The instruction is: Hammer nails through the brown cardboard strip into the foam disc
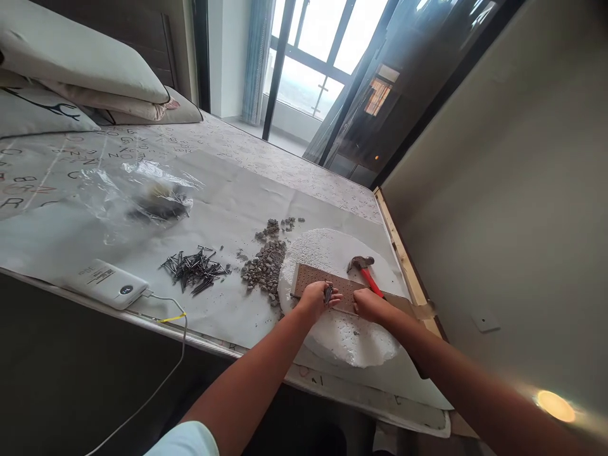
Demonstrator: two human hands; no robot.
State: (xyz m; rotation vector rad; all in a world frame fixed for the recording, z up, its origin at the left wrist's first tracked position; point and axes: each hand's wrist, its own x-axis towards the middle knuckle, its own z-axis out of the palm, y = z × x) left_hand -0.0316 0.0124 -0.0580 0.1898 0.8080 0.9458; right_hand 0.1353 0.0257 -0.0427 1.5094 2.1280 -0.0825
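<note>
A brown perforated board (pixel 317 281) lies on a round white foam slab (pixel 332 250) at the bed's near edge. My left hand (pixel 317 299) rests on the board's near side, its fingers closed around a small bunch of dark nails (pixel 327 293). My right hand (pixel 370 305) is closed in a fist on the board's right end; what its fingers pinch is too small to make out. A hammer (pixel 365 270) with a red handle lies on the foam just beyond my right hand, untouched.
A loose pile of nails (pixel 194 266) and a heap of small stones (pixel 266 263) lie left of the foam. A white power bank (pixel 107 284) with its cable sits near the edge. A clear plastic bag (pixel 152 196) and pillows (pixel 80 63) lie farther back.
</note>
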